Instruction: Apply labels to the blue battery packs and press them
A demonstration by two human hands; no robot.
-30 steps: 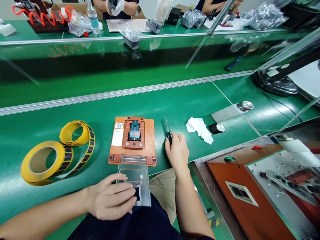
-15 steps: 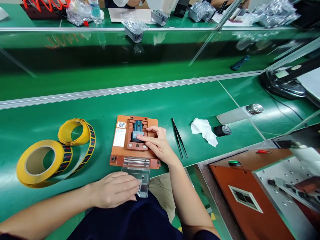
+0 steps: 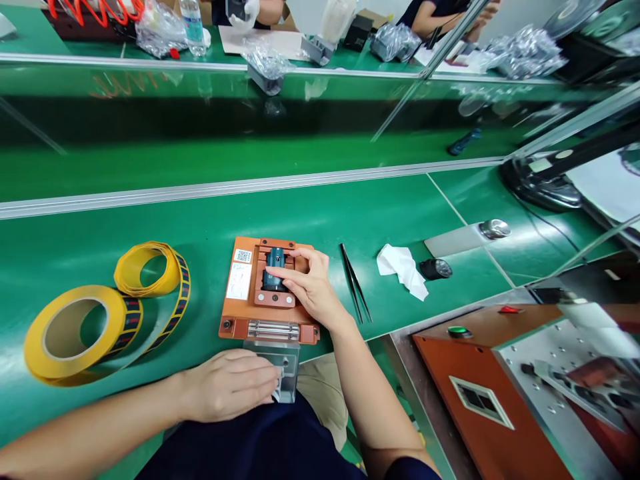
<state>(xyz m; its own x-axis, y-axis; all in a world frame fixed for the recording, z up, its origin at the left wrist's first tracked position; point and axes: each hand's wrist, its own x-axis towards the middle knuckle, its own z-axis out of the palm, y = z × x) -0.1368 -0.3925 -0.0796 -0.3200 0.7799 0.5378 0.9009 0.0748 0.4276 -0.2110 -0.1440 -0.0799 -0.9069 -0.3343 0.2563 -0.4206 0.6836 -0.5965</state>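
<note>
A small dark blue housing [image 3: 275, 259] lies in the recess of an orange fixture [image 3: 235, 312] in front of me. My right hand [image 3: 315, 288] reaches in from the right. One finger is stretched across the housing and touches its top, while the other fingers are apart at its right side. A clear plastic lid [image 3: 290, 381] is hinged at the fixture's near edge and lies swung down towards my lap. My left hand [image 3: 233, 385] rests with straight fingers flat on the lid's left side; its thumb is hidden.
Left of the fixture sit a yellow roll of labels [image 3: 37, 347] and a loose yellow coil [image 3: 127, 273]. To the right lie black tweezers [image 3: 354, 283], a white tissue [image 3: 403, 270], a black cap [image 3: 436, 269] and a pale bottle [image 3: 457, 240]. An orange machine [image 3: 470, 373] stands lower right.
My right finger has slid slightly up and left across the housing, uncovering its lower part. My left hand stays on the lid. The view has shifted a little.
</note>
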